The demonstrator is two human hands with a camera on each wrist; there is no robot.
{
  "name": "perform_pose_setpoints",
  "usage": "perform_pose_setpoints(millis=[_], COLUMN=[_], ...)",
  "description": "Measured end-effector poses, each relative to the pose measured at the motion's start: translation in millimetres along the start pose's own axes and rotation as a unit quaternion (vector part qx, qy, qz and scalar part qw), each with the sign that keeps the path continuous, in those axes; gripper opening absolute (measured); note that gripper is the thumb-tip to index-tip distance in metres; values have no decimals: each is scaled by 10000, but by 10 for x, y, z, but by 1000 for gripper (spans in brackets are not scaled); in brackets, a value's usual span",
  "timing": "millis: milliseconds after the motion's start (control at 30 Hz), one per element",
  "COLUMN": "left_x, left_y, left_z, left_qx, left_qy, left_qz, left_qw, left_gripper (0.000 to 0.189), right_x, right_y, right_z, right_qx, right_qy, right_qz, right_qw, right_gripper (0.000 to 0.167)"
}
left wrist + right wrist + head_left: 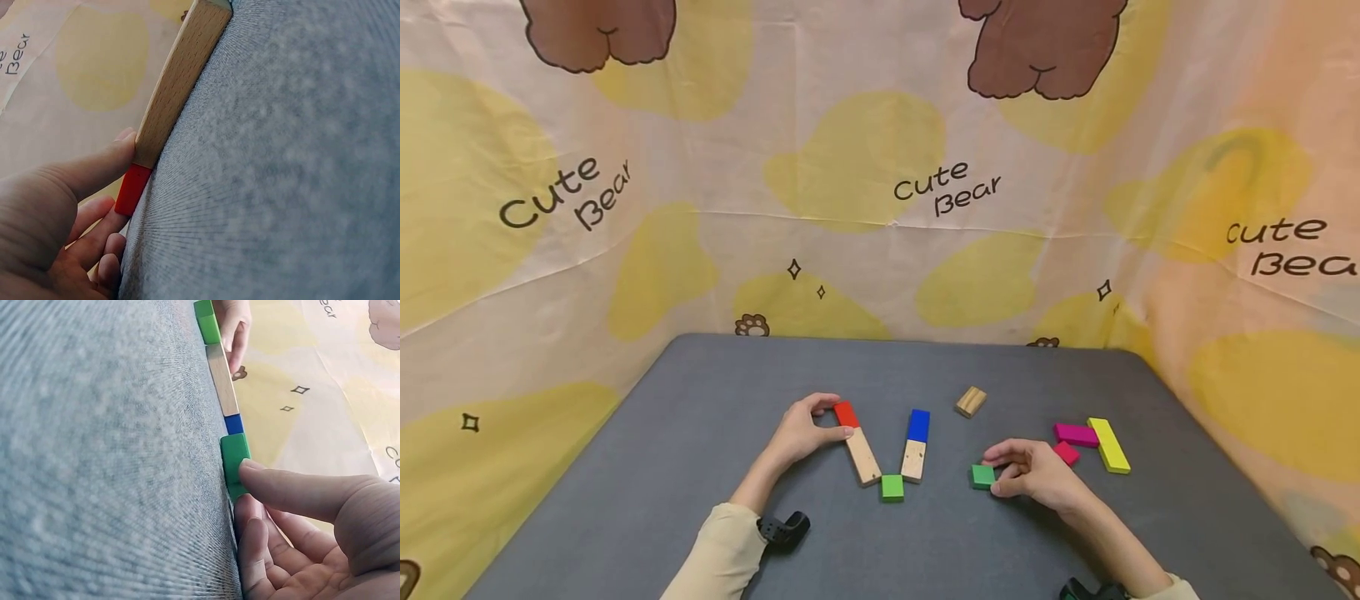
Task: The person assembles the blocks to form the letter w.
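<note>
My left hand (801, 432) pinches the red block (846, 414) at the far end of a plain wooden block (862, 458). The thumb lies where the two meet; a fingertip touches the red block's end. These two form a slanting line down to a light green block (892, 487). A second line rises on its right, a wooden block (913, 461) topped by a blue block (918, 425). Farther right, my right hand (1037, 477) pinches a dark green block (234, 456) between thumb and fingers, low on the table.
Behind the right hand, a pink block (1066, 452) and a magenta block (1075, 434) lie by a long yellow block (1108, 447). A striped wooden block (971, 402) lies toward the back of the grey table (775, 367). A printed cloth (850, 275) hangs around the table.
</note>
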State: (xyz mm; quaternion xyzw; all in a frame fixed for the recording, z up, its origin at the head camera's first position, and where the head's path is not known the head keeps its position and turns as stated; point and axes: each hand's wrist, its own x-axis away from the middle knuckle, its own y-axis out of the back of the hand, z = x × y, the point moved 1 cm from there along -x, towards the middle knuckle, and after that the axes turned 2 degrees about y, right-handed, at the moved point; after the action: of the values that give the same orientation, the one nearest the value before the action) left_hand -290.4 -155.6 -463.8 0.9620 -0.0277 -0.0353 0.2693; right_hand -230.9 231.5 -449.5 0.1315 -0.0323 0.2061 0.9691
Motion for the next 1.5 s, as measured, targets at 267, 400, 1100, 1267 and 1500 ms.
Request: perform_pose_setpoints(millis=[267, 400, 1100, 1267, 1500], left_x=[19, 29, 24, 18, 11], left_y=[-17, -16, -19, -8, -5], left_z=[16, 18, 6, -8, -8], left_qx=[-5, -12, -8, 4, 24], left_qy=[-16, -28, -131, -142, -29], left_qz=[-26, -29, -81, -36, -59], left_qw=[10000, 10000, 9999, 9999, 10000], left_gripper=[60, 60, 60, 60, 59], right_x=[2, -11, -55, -118, -379], right_y=[6, 9, -6, -15, -47], right_z=[-24, -38, 50, 155, 280], right_qx=[-133, -109, 57, 145, 335], right_qy=[-78, -88, -90, 84, 415], right_qz=[70, 53, -74, -272, -881], right_qw=[9999, 9999, 9999, 9995, 9947], right_gripper=[46, 46, 48, 48, 39])
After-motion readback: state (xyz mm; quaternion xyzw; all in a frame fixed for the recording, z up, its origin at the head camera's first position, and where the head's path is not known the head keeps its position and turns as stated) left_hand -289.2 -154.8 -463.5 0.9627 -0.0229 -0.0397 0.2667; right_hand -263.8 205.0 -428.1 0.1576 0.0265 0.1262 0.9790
